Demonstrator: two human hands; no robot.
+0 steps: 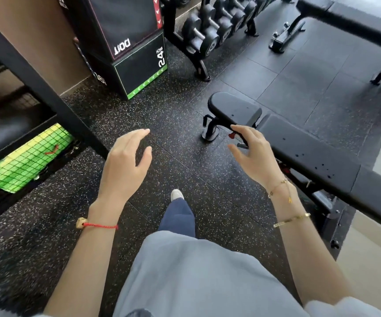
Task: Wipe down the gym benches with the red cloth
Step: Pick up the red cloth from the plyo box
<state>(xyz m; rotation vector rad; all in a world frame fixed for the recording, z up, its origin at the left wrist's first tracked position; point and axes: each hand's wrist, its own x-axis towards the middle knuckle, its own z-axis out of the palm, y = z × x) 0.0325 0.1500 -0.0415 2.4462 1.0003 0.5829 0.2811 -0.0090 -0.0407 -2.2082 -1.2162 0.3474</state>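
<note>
Head view shows a person standing on speckled black rubber flooring (185,138), both bare hands held out in front. The left hand (125,161) hovers with fingers loosely curved and spread, gripping nothing. The right hand (251,154) hangs just beside the near black padded gym bench (308,154), fingers apart and empty. A second black padded bench (354,21) stands well apart at upper right. No red cloth can be made out. A black dumbbell rack (217,26) and stacked black plyo boxes (137,42) stand beyond
</note>
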